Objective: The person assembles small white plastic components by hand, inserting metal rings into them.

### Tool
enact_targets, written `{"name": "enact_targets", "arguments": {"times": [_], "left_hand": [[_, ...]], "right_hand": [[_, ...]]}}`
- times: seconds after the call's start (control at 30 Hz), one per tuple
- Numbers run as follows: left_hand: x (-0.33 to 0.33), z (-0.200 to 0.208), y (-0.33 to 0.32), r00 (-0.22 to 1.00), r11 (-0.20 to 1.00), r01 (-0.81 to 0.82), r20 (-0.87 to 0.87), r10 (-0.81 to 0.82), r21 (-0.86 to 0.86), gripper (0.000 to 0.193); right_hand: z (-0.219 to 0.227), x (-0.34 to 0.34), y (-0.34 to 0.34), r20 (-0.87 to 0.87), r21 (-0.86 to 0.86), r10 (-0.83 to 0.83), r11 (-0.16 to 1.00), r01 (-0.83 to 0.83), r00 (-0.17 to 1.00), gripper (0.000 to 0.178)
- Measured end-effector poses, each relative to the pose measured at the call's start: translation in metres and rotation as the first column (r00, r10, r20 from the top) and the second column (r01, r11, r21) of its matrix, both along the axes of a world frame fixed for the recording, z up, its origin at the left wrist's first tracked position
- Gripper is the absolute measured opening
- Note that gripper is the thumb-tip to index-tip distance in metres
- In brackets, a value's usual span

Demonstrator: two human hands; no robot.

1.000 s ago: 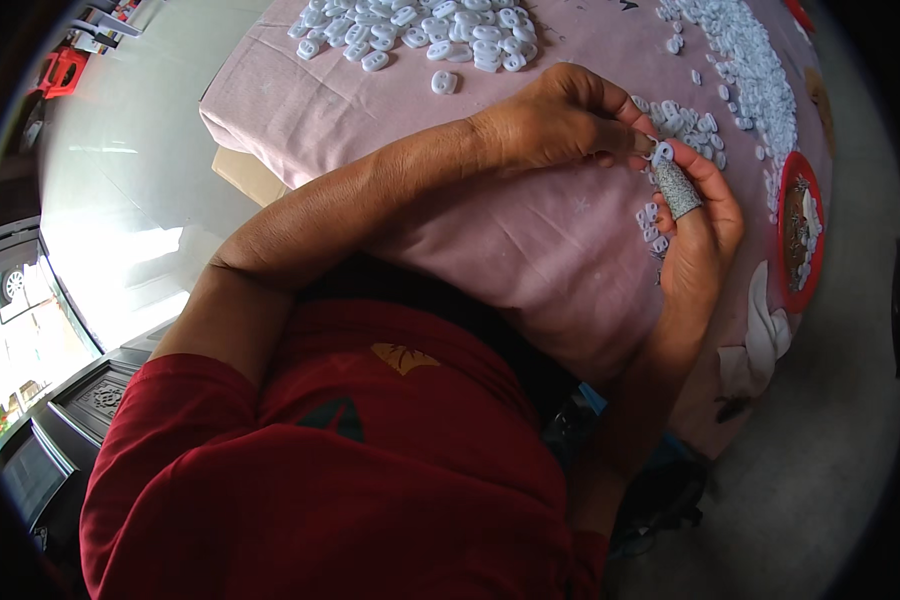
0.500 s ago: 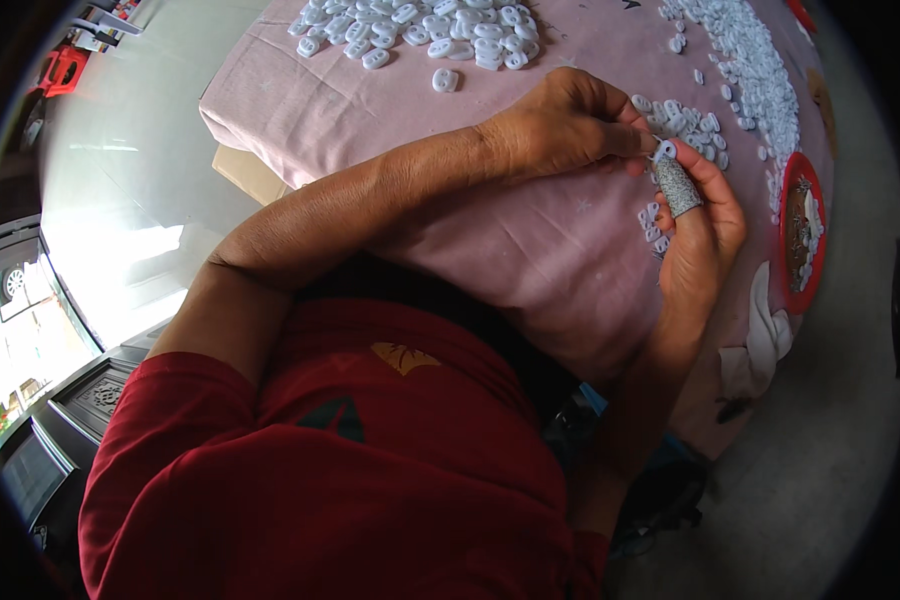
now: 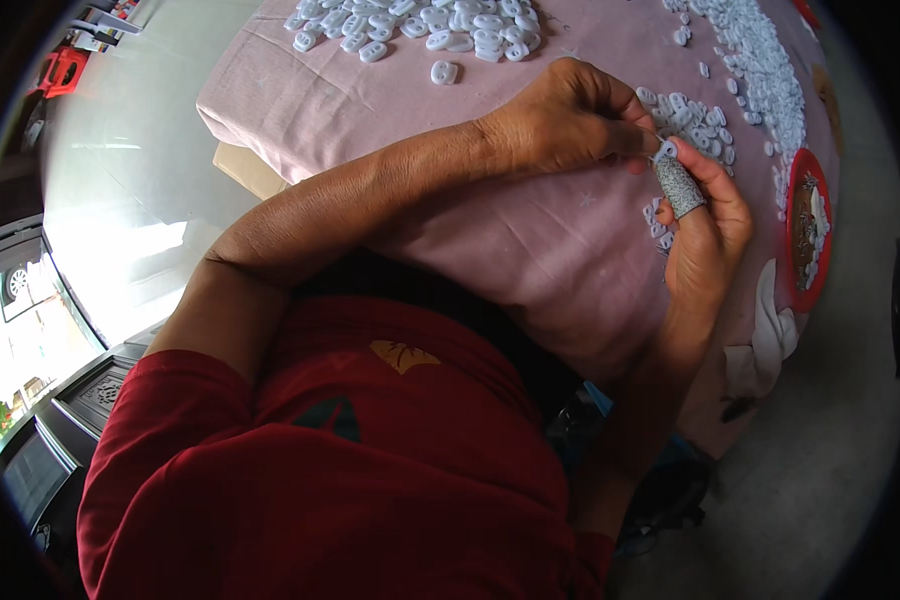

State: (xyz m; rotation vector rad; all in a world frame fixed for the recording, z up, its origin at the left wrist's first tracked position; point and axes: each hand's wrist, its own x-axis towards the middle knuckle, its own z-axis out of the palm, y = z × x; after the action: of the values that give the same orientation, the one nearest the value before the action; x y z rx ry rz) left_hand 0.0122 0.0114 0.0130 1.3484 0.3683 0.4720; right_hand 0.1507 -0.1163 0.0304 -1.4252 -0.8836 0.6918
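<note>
Right hand (image 3: 708, 235) clamps small white, holed, plastic-looking piece (image 3: 668, 149) between forefinger and grey speckled thumb cover (image 3: 681, 188), over pink cloth (image 3: 540, 235). Left hand (image 3: 570, 120) just beside; fingertips together, contents hidden. Judged: two-handed fingertip work; next move calls for steady grip.

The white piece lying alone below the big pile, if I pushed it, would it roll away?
Probably not: the white piece seems to lie flat, so it'd likely slide. The pink cloth beneath may drag at it. It's small compared with the left hand, so probably light.
</note>
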Motion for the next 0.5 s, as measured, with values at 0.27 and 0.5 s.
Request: {"name": "enact_targets", "arguments": {"times": [0.27, 0.5], "left_hand": [[0.0013, 0.0000, -0.0014, 1.000, 0.999, -0.010, -0.018, 0.010, 0.030, 0.013], [0.0051, 0.0073, -0.0057, 1.000, 0.971, -0.015, -0.024, 0.009, -0.239, 0.012]], "right_hand": [[-0.0039, 0.0060, -0.0034, 0.041, -0.012, 0.057, 0.998, -0.057, 0.998, 0.028], [0.0006, 0.0015, 0.0026, -0.004, 0.024, 0.018, 1.000, -0.018, 1.000, 0.029]]}}
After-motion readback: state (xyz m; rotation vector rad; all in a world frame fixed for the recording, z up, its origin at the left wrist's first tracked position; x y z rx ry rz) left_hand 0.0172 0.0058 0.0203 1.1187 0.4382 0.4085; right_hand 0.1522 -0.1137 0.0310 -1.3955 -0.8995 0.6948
